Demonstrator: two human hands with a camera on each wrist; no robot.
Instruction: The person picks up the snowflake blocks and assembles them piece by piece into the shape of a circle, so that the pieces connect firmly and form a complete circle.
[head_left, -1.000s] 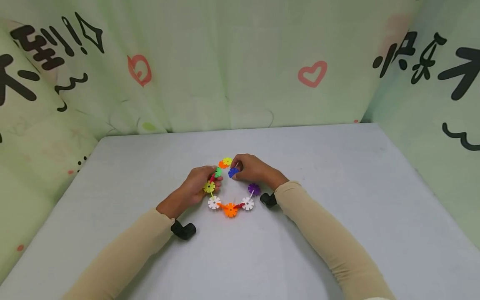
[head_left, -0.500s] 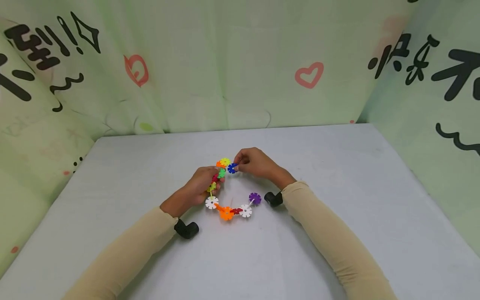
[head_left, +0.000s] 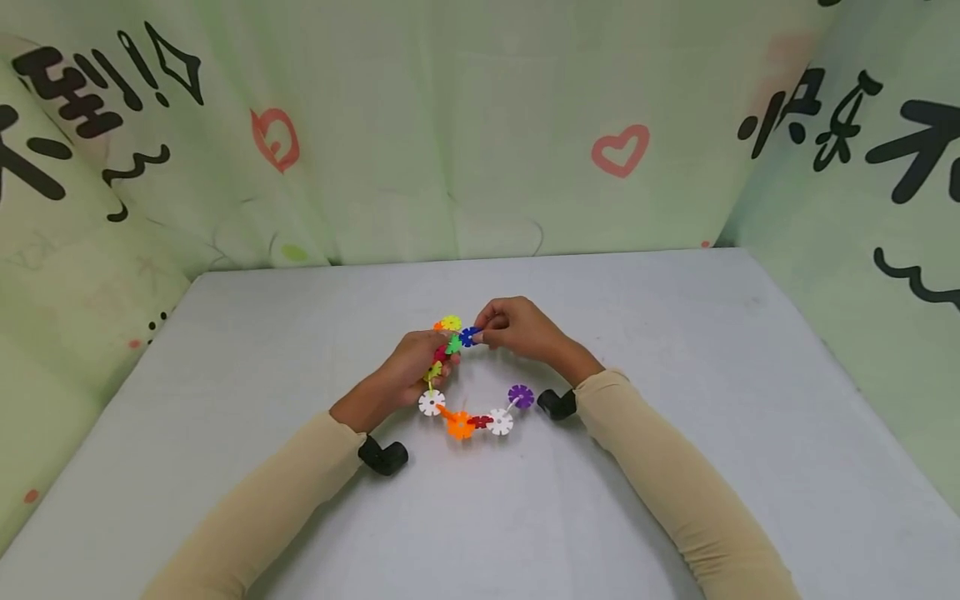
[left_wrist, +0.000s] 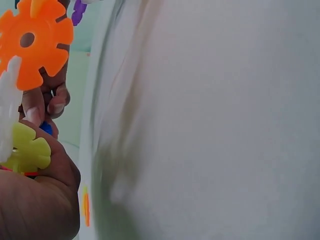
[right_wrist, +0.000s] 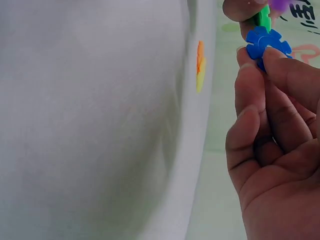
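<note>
My left hand (head_left: 420, 358) grips one end of a chain of slotted plastic snowflake discs, around a red disc (head_left: 440, 354) and a green disc (head_left: 453, 343). From there the chain curves through a yellow disc (head_left: 433, 372), a white disc (head_left: 431, 403) and an orange disc (head_left: 461, 425) to a purple disc (head_left: 521, 397) at its other end. Between thumb and fingers, my right hand (head_left: 521, 327) pinches a blue disc (right_wrist: 267, 42). Its edge meets the green disc (right_wrist: 264, 19) in the right wrist view; whether their slots interlock I cannot tell.
A loose yellow disc (head_left: 451, 322) and an orange disc (right_wrist: 200, 54) lie together on the white table (head_left: 645, 467), just beyond the hands. Patterned green curtains (head_left: 450, 150) stand behind and at both sides. A black wrist mount (head_left: 384, 456) sits on each wrist.
The blue disc, held lower and apart from the chain a second ago, has been raised, and the chain's green end has moved right to meet it. The purple end has shifted slightly right.
</note>
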